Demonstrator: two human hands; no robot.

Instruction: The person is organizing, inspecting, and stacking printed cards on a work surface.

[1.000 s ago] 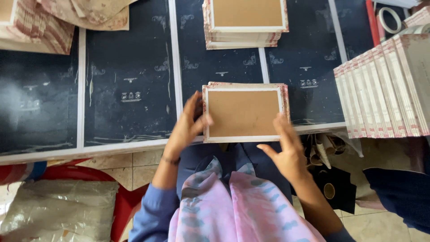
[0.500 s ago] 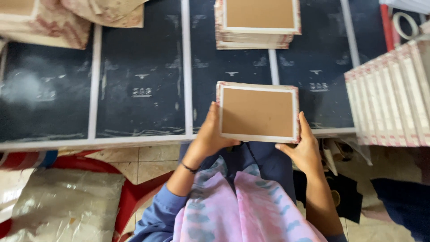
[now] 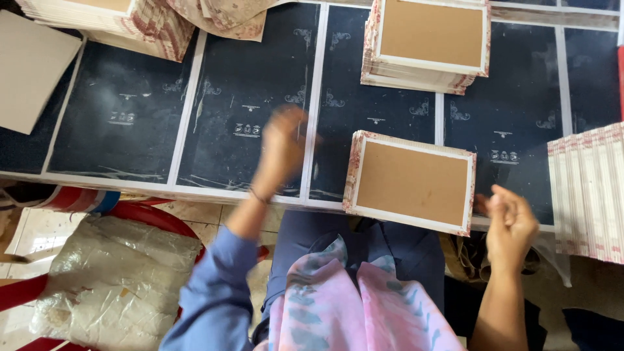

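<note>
Two brown-faced card stacks lie on the table (image 3: pixel 247 78): near stack (image 3: pixel 413 182) and far stack (image 3: pixel 432 42). Left hand (image 3: pixel 283 146) is blurred, grip indeterminate, holding nothing. Right hand (image 3: pixel 510 221) is loosely curled and empty, just beside the near stack.

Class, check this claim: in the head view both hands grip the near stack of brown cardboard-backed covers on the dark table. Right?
Not quite. In the head view neither hand grips the near stack of brown cardboard-backed covers: the left hand is lifted, blurred, over the dark table, and the right hand is just beside the stack.
</note>
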